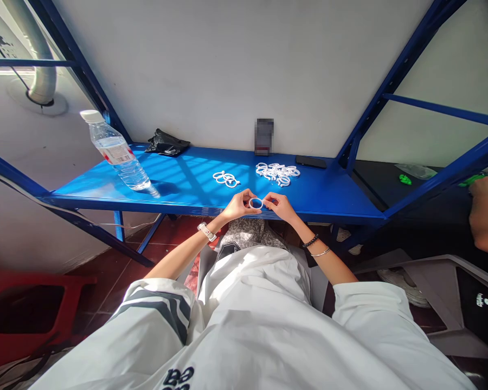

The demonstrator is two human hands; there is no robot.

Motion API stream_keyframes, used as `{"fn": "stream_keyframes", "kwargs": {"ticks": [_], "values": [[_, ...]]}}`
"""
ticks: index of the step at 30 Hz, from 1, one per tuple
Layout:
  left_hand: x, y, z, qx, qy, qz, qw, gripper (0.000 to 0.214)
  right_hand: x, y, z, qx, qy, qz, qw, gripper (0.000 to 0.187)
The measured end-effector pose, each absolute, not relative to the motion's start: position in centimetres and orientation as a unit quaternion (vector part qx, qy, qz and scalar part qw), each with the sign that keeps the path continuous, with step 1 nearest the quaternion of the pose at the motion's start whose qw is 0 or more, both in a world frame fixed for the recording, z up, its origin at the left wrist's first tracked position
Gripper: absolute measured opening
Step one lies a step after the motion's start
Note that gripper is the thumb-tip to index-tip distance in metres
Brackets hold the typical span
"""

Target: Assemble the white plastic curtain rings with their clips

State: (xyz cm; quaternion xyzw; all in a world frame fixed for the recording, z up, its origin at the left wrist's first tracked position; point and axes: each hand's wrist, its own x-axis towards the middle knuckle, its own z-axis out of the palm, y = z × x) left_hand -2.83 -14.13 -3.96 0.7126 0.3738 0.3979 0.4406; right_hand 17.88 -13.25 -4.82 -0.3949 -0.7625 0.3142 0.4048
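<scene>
My left hand (pixel 239 205) and my right hand (pixel 280 206) meet at the front edge of the blue shelf (pixel 179 187). Both pinch one white plastic ring (pixel 256 203) between their fingertips, one hand on each side of it. A small group of linked white rings (pixel 226 179) lies on the shelf just beyond my left hand. A larger heap of loose white rings (pixel 277 173) lies beyond my right hand. A watch is on my left wrist and bracelets are on my right.
A clear water bottle (pixel 116 151) stands at the shelf's left. A black crumpled bag (pixel 166 143), a small blurred box (pixel 264 136) and a dark phone (pixel 310 161) sit along the wall. Another person's hand (pixel 487 214) shows at the right edge. A red stool (pixel 28 309) stands lower left.
</scene>
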Motion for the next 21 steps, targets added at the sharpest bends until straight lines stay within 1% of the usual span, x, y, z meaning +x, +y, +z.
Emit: {"fn": "stream_keyframes", "kwargs": {"ticks": [5, 8, 10, 11, 13, 15, 17, 19, 21], "values": [[-2.6, -14.2, -3.9, 0.701, 0.381, 0.402, 0.450, 0.061, 17.9, -13.2, -5.0, -0.397, -0.755, 0.325, 0.409, 0.042], [-2.5, -14.0, -4.1, 0.688, 0.379, 0.411, 0.463, 0.063, 17.8, -13.0, -5.2, -0.400, -0.745, 0.338, 0.413, 0.040], [-2.7, -13.7, -4.2, 0.680, 0.389, 0.425, 0.453, 0.063, 17.9, -12.8, -5.3, -0.404, -0.737, 0.337, 0.423, 0.039], [-3.0, -13.4, -4.2, 0.680, 0.403, 0.435, 0.432, 0.062, 18.1, -12.7, -5.3, -0.408, -0.735, 0.326, 0.432, 0.038], [-3.9, -12.8, -4.0, 0.685, 0.445, 0.453, 0.357, 0.056, 18.8, -12.2, -5.2, -0.423, -0.741, 0.273, 0.444, 0.036], [-5.1, -12.0, -3.5, 0.689, 0.495, 0.461, 0.260, 0.048, 19.8, -11.6, -5.2, -0.453, -0.754, 0.183, 0.440, 0.036], [-6.3, -11.1, -2.8, 0.689, 0.545, 0.439, 0.188, 0.044, 21.1, -10.9, -5.1, -0.491, -0.758, 0.080, 0.423, 0.036], [-7.0, -10.2, -2.2, 0.676, 0.595, 0.411, 0.139, 0.046, 22.3, -10.4, -5.1, -0.512, -0.759, 0.017, 0.401, 0.037], [-7.0, -9.5, -1.6, 0.660, 0.635, 0.387, 0.103, 0.053, 23.2, -10.0, -5.1, -0.519, -0.765, -0.004, 0.381, 0.035]]}}
